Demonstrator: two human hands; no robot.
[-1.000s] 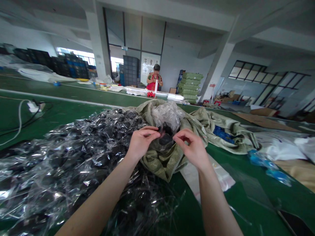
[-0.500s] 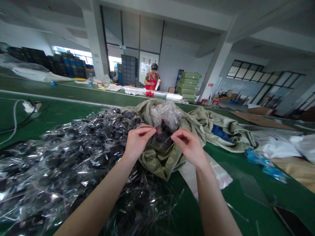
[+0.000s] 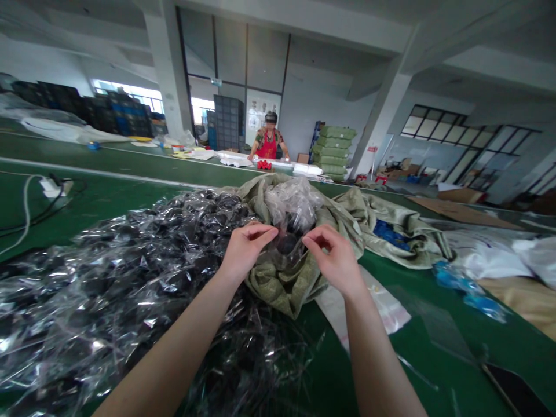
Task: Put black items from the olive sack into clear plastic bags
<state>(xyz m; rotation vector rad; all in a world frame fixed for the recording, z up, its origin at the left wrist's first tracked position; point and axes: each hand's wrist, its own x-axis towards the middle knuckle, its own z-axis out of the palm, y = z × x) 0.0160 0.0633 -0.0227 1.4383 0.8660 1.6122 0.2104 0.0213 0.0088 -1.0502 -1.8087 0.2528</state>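
In the head view my left hand (image 3: 248, 246) and my right hand (image 3: 332, 252) are raised side by side, each with thumb and forefinger pinched together. Between them hangs a clear plastic bag (image 3: 284, 255) with a dark rounded item seen through it, and the fingertips appear to grip its two edges. Right behind lies an olive woven sack (image 3: 282, 289), its mouth spread, with crumpled clear film (image 3: 293, 200) bulging out of it. To the left of my hands spreads a big heap of dark items in clear wrappers (image 3: 160, 260).
A white plastic sheet (image 3: 382, 304) and a phone-like dark slab (image 3: 516, 385) lie on the green table (image 3: 452, 301) at right. Another olive sack (image 3: 423, 252) holds something blue. A power strip (image 3: 54, 187) with cables sits at left. Across the table stands a person in a red apron (image 3: 266, 149).
My hands have barely moved, with the left slightly nearer the right. The person across the table has lowered a white item and now has both hands down on the table.
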